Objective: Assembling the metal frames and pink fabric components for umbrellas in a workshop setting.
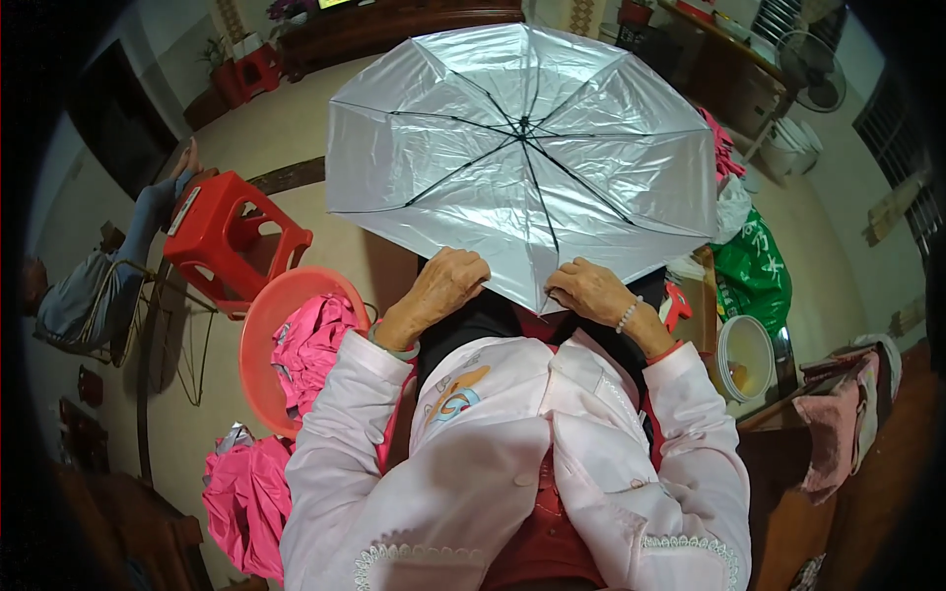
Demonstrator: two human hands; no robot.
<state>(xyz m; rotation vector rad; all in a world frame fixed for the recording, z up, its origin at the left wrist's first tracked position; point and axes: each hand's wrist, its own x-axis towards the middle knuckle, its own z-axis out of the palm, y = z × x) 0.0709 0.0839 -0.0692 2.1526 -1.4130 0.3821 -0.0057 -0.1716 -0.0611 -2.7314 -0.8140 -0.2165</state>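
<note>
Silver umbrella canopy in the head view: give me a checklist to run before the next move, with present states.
1. Umbrella canopy spread open, silver lining facing up: ok.
2. Left hand at the canopy's near edge: ok.
3. Right hand at the near edge: ok.
4. Near rib fastened at its tip: cannot tell.
5. Pink fabric in the basin apart from the canopy: ok.

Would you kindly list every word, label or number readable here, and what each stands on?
I leave wording uncopied; the marks are:
Green bag: large pale characters.
Red stool: white label, too small to read.
Pale jacket: marks beside the cartoon print, too small to read.
Lit screen, top edge: mostly cut off, unreadable.
Silver umbrella: no writing visible.
</note>
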